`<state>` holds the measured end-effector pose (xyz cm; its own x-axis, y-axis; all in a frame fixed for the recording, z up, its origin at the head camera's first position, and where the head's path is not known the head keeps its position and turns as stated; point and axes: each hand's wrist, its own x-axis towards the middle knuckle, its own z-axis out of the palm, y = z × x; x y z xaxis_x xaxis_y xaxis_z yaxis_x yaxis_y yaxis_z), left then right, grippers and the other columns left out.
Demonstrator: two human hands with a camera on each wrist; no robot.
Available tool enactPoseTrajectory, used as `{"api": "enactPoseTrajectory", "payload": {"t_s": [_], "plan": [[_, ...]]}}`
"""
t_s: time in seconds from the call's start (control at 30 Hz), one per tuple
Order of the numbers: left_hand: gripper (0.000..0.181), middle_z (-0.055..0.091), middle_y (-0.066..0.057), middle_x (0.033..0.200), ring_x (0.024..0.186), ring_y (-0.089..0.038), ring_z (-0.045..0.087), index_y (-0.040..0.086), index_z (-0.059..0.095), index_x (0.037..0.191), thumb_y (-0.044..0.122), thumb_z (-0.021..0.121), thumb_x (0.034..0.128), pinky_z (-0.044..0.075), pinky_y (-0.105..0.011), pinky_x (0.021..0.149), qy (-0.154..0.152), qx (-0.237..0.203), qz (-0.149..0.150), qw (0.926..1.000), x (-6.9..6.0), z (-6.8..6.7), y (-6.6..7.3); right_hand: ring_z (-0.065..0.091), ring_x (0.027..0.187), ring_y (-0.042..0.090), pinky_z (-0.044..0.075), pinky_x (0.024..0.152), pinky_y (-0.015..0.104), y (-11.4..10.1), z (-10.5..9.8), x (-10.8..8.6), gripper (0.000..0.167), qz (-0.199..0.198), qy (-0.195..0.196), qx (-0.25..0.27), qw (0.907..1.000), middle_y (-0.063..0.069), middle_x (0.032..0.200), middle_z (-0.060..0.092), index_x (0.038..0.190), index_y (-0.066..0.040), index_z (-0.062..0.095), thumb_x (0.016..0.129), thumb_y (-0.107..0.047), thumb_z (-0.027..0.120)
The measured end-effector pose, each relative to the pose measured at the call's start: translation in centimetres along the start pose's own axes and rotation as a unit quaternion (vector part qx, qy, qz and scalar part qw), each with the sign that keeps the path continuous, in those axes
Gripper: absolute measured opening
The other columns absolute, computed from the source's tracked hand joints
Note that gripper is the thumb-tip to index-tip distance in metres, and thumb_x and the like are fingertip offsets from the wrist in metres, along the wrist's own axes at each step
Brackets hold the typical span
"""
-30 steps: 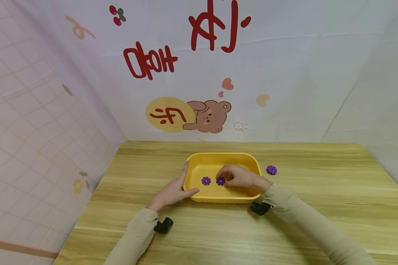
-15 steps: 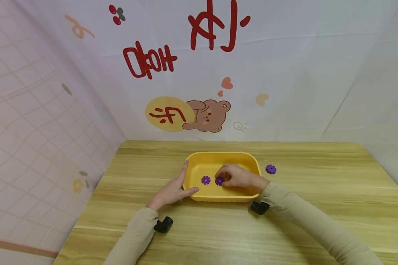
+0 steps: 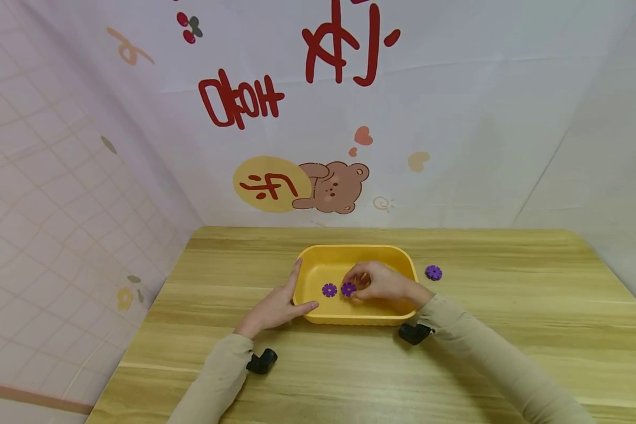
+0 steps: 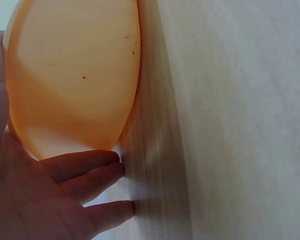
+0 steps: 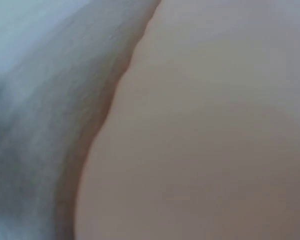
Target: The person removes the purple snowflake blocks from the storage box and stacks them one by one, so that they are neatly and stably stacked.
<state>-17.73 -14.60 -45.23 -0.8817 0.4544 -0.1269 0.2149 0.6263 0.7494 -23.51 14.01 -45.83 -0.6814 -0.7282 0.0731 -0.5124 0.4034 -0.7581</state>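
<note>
A yellow tray (image 3: 360, 320) stands on the table, with one purple notched disc (image 3: 329, 290) lying on its floor at the left. Inside the tray my right hand (image 3: 381, 282) pinches a second purple disc (image 3: 348, 290) between thumb and fingers, just right of the first. My left hand (image 3: 275, 303) rests against the tray's left end, fingers spread and fairly straight, thumb at the front rim. From the left wrist view, the left hand (image 4: 45, 195) touches the tray's outer wall (image 4: 80, 90). The right wrist view is filled by a blurred close surface.
Another purple disc (image 3: 433, 272), perhaps stacked on others, lies on the wooden table (image 3: 318, 371) right of the tray. Black devices sit at both wrists, the left one (image 3: 262, 361) and the right one (image 3: 414, 334). A printed cloth (image 3: 456, 118) hangs behind the table.
The pinched disc has moved slightly left, closer to the disc on the tray floor, along with my right fingertips. My left hand has stayed at the tray's end.
</note>
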Motion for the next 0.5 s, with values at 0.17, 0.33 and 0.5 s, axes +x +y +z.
{"api": "enactPoseTrajectory", "payload": {"t_s": [0.17, 0.33, 0.5], "plan": [[0.107, 0.058, -0.019, 0.12, 0.088, -0.017, 0.056, 0.016, -0.012, 0.155, 0.051, 0.065, 0.0893, 0.043, -0.041, 0.093, 0.001, 0.003, -0.001, 1.0, 0.04, 0.01, 0.11, 0.058, 0.084, 0.019, 0.051, 0.075, 0.031, -0.13, -0.18, -0.11, 0.029, -0.016, 0.006, 0.011, 0.9998, 0.003, 0.099, 0.066, 0.106, -0.002, 0.07, 0.079, -0.011, 0.077], [0.107, 0.056, -0.021, 0.125, 0.09, -0.017, 0.056, 0.015, -0.012, 0.155, 0.05, 0.065, 0.0893, 0.043, -0.041, 0.094, 0.004, 0.002, 0.001, 1.0, -0.06, -0.03, 0.16, 0.058, 0.084, 0.016, 0.051, 0.076, 0.032, -0.31, -0.33, -0.23, 0.03, -0.026, 0.015, 0.008, 0.9995, -0.001, 0.098, 0.065, 0.106, -0.005, 0.07, 0.079, -0.014, 0.077], [0.106, 0.052, -0.022, 0.131, 0.093, -0.017, 0.056, 0.015, -0.012, 0.155, 0.049, 0.065, 0.0895, 0.041, -0.042, 0.097, 0.004, 0.001, 0.004, 1.0, -0.07, -0.08, 0.13, 0.059, 0.085, 0.016, 0.051, 0.077, 0.033, -0.64, -0.81, -0.52, 0.029, -0.035, 0.029, 0.01, 0.9989, -0.002, 0.098, 0.065, 0.105, -0.006, 0.07, 0.079, -0.015, 0.078]]}}
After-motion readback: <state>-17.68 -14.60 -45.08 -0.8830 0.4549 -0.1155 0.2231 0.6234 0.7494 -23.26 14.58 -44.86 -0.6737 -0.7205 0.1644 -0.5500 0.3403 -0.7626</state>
